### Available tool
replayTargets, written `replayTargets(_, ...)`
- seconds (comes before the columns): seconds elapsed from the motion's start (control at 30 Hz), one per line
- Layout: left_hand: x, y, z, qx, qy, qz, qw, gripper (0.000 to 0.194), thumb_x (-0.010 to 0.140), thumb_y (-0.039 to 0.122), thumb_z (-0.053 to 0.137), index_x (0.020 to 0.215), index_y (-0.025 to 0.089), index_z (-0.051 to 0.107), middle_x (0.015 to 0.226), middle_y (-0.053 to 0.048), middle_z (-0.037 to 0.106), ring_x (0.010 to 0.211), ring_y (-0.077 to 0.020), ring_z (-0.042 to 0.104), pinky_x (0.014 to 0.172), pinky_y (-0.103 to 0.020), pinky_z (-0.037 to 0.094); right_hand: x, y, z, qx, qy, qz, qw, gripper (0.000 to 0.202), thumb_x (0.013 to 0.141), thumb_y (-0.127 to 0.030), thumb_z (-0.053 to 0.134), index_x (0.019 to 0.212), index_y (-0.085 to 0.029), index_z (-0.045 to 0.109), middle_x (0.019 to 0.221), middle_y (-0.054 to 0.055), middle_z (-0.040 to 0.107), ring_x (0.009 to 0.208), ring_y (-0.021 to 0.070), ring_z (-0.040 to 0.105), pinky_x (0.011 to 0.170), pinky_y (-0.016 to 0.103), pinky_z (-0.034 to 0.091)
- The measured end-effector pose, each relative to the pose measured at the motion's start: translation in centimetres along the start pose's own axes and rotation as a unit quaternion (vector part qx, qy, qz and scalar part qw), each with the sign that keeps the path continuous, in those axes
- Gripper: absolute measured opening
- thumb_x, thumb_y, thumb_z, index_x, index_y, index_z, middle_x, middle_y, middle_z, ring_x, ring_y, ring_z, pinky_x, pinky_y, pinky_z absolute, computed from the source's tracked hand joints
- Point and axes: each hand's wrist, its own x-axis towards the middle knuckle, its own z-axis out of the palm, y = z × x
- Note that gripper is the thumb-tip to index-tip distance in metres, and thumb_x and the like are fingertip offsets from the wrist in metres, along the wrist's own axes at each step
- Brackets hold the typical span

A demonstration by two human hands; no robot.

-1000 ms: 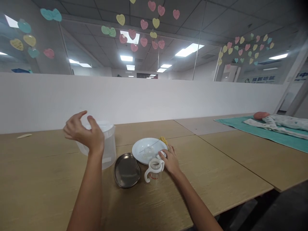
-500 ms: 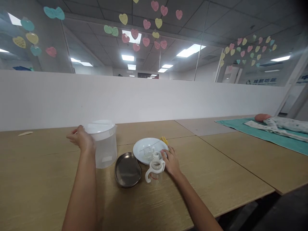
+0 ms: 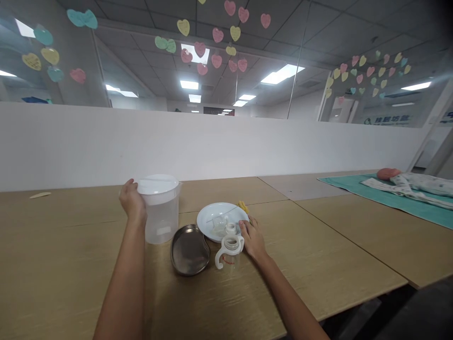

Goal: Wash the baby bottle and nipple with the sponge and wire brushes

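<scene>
My left hand (image 3: pixel 133 200) is against the left side of a translucent plastic bucket (image 3: pixel 162 217) with a white lid. Its fingers point up and are loosely bent, not wrapped round the bucket; the thumb is hidden. My right hand (image 3: pixel 253 237) pinches the right rim of a white plate (image 3: pixel 207 217), thumb over the edge. On the plate lie a clear piece, a small white ring-shaped part (image 3: pixel 231 228) and a thin stick. A clear baby bottle (image 3: pixel 230 257) with white handles stands open in front of the plate. Left of it lies a metal kidney dish (image 3: pixel 190 252).
A yellow object (image 3: pixel 243 206) sits behind the plate. A flat wooden stick (image 3: pixel 40 194) lies far left on the table. At the right, a patterned garment (image 3: pixel 421 184) and a pinkish round object (image 3: pixel 388 174) rest on a green cloth (image 3: pixel 354 184). A white wall runs behind.
My left hand and the bucket have shifted a little right and away from me, and its fingers have swung from pointing left to pointing up. My right hand stays at the plate rim.
</scene>
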Motion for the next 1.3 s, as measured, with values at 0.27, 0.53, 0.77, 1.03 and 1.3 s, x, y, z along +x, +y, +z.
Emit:
replayTargets(0.27, -3.3, 5.7, 0.2, 0.011, 0.078, -0.027, 0.997, 0.039, 0.081, 0.034, 0.047, 0.117, 0.021, 0.054, 0.103, -0.006, 0.061, 0.095, -0.0213, 0.055, 0.087, -0.035, 0.04, 0.0, 0.1, 0.1, 0.02, -0.038, 0.027, 0.999, 0.053, 0.093, -0.047, 0.023, 0.097, -0.016, 0.066, 0.12, 0.016, 0.051, 0.114, 0.0266, 0.045, 0.094, 0.044, 0.036)
replayTargets(0.53, -4.7, 8.3, 0.2, 0.075, 0.027, 0.063, 0.995, 0.036, 0.08, 0.031, 0.045, 0.113, 0.024, 0.06, 0.097, -0.007, 0.063, 0.091, -0.0232, 0.057, 0.082, -0.034, 0.042, 0.0, 0.2, 0.1, 0.04, -0.055, 0.045, 0.997, 0.054, 0.092, -0.049, 0.023, 0.1, -0.016, 0.065, 0.122, 0.016, 0.051, 0.117, 0.0277, 0.043, 0.096, 0.045, 0.034)
replayTargets(0.77, -5.5, 9.7, 0.6, 0.034, -0.024, 0.086, 0.995, 0.034, 0.081, 0.034, 0.044, 0.109, 0.023, 0.061, 0.096, -0.005, 0.065, 0.087, -0.0212, 0.058, 0.079, -0.032, 0.043, 0.0, 0.3, 0.2, 0.065, -0.044, 0.044, 0.996, 0.054, 0.092, -0.05, 0.024, 0.098, -0.016, 0.066, 0.119, 0.016, 0.052, 0.117, 0.0273, 0.044, 0.097, 0.045, 0.034)
replayTargets(1.03, -7.6, 11.6, 1.6, 0.04, -0.07, 0.156, 0.984, 0.035, 0.081, 0.032, 0.044, 0.11, 0.021, 0.06, 0.097, -0.008, 0.064, 0.092, -0.0232, 0.059, 0.081, -0.034, 0.043, 0.0, 0.0, 0.0, 0.077, -0.043, 0.047, 0.995, 0.051, 0.092, -0.049, 0.026, 0.097, -0.017, 0.066, 0.117, 0.015, 0.054, 0.117, 0.0274, 0.044, 0.096, 0.044, 0.036)
replayTargets(1.3, -8.3, 12.5, 1.7, 0.019, -0.11, 0.152, 0.982, 0.034, 0.081, 0.034, 0.044, 0.109, 0.021, 0.061, 0.099, -0.006, 0.065, 0.091, -0.0224, 0.059, 0.081, -0.033, 0.043, 0.1, 0.1, 0.0, 0.068, -0.055, 0.039, 0.995, 0.049, 0.092, -0.047, 0.026, 0.097, -0.018, 0.065, 0.119, 0.014, 0.054, 0.116, 0.0257, 0.045, 0.095, 0.043, 0.037)
